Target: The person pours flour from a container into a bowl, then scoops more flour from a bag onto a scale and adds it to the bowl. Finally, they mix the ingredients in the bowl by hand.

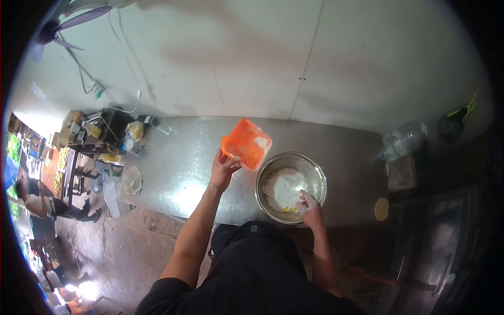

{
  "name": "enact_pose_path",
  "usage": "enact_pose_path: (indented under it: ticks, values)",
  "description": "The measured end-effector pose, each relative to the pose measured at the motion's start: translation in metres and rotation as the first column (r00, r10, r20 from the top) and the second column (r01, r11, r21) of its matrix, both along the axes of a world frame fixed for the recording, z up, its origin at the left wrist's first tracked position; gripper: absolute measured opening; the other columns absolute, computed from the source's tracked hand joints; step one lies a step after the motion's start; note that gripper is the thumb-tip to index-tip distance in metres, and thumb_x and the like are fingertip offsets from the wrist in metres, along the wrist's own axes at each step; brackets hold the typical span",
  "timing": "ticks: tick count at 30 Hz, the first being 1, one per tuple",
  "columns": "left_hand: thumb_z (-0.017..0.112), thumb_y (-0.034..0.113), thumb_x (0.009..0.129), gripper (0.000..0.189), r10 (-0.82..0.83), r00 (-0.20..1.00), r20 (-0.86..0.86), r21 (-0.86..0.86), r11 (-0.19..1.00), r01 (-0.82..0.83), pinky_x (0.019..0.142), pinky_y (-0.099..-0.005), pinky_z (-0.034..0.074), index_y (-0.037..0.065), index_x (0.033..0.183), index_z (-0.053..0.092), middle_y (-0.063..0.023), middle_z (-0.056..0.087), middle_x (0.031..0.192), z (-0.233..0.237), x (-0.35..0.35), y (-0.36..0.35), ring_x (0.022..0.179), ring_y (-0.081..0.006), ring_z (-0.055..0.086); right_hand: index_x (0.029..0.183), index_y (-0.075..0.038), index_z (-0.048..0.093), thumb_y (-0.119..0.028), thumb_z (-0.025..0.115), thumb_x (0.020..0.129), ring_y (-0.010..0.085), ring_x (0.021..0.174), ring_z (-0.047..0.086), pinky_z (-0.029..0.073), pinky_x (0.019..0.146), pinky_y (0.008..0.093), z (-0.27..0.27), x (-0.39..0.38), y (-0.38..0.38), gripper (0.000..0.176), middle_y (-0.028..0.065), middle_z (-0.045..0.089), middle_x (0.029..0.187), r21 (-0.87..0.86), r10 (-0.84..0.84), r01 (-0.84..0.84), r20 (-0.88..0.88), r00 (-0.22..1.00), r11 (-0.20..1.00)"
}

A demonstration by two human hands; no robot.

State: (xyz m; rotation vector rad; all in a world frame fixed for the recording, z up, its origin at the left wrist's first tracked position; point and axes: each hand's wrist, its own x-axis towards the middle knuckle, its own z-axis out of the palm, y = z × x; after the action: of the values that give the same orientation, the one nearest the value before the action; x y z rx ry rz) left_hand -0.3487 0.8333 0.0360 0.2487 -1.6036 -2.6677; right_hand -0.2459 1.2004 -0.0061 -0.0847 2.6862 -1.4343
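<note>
My left hand point(224, 168) grips an orange square plastic container point(244, 145) by its near edge, tilted above the metal table. White powder clings to the container's inside. To its right stands a round stainless steel bowl point(321, 176) holding a mound of white powder point(284, 186), which looks like flour. A little yellow stuff point(288, 210) shows at the mound's near edge. My right hand point(308, 203) is over the near right side of the bowl, its fingers dusted white and loosely apart. Whether its fingertips touch the powder is hard to make out.
The steel table point(170, 152) runs along a pale wall. A clear plastic bottle point(401, 142) lies at the right end, near a round tan object point(381, 209). A crumpled plastic bag point(133, 180) lies at the left edge. A person point(39, 202) is far off at left.
</note>
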Motion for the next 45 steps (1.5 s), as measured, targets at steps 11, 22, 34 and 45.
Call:
enact_pose_path:
  ticks: [11, 22, 34, 45]
  values:
    - [0.082, 0.015, 0.074, 0.073, -0.672, 0.730, -0.125, -0.984, 0.176, -0.007, 0.095, -0.0435, 0.056, 0.016, 0.141, 0.054, -0.0124, 0.057, 0.133, 0.035, 0.030, 0.106, 0.122, -0.0352, 0.060, 0.138, -0.004, 0.060, -0.012, 0.073, 0.089, 0.0295, 0.094, 0.069, 0.055, 0.086, 0.0389, 0.003, -0.002, -0.001, 0.051, 0.0168, 0.069, 0.123, 0.018, -0.027, 0.028, -0.021, 0.999, 0.999]
    - [0.083, 0.008, 0.078, 0.071, -0.141, 0.983, -0.116, -0.582, 0.812, 0.048, 0.095, -0.0412, 0.058, 0.012, 0.141, 0.051, -0.0063, 0.060, 0.131, 0.019, 0.013, 0.080, 0.119, -0.0261, 0.064, 0.137, -0.005, 0.062, -0.013, 0.072, 0.090, 0.0283, 0.094, 0.069, 0.055, 0.087, 0.0383, 0.005, 0.014, -0.001, 0.048, 0.0166, 0.070, 0.119, -0.022, -0.048, 0.048, -0.008, 0.999, 0.999]
    - [0.070, 0.015, 0.097, 0.044, 0.253, 0.932, 0.259, 0.395, 0.853, -0.342, 0.102, -0.0533, 0.054, 0.010, 0.133, 0.046, -0.0115, 0.056, 0.131, -0.054, -0.033, -0.037, 0.121, -0.0290, 0.058, 0.136, -0.001, 0.062, -0.010, 0.073, 0.089, 0.0277, 0.093, 0.069, 0.055, 0.085, 0.0375, 0.005, 0.002, -0.003, 0.049, 0.0172, 0.070, 0.118, -0.008, 0.009, -0.009, 0.014, 1.000, 1.000]
    - [0.066, 0.014, 0.098, 0.041, 0.255, 0.924, 0.286, 0.432, 0.826, -0.361, 0.106, -0.0550, 0.053, 0.006, 0.134, 0.048, -0.0133, 0.057, 0.132, -0.093, -0.041, -0.032, 0.126, -0.0305, 0.057, 0.136, 0.000, 0.061, -0.009, 0.072, 0.089, 0.0261, 0.091, 0.069, 0.056, 0.084, 0.0362, 0.008, -0.006, -0.010, 0.049, 0.0157, 0.070, 0.116, 0.020, 0.046, -0.046, 0.003, 0.999, 0.999]
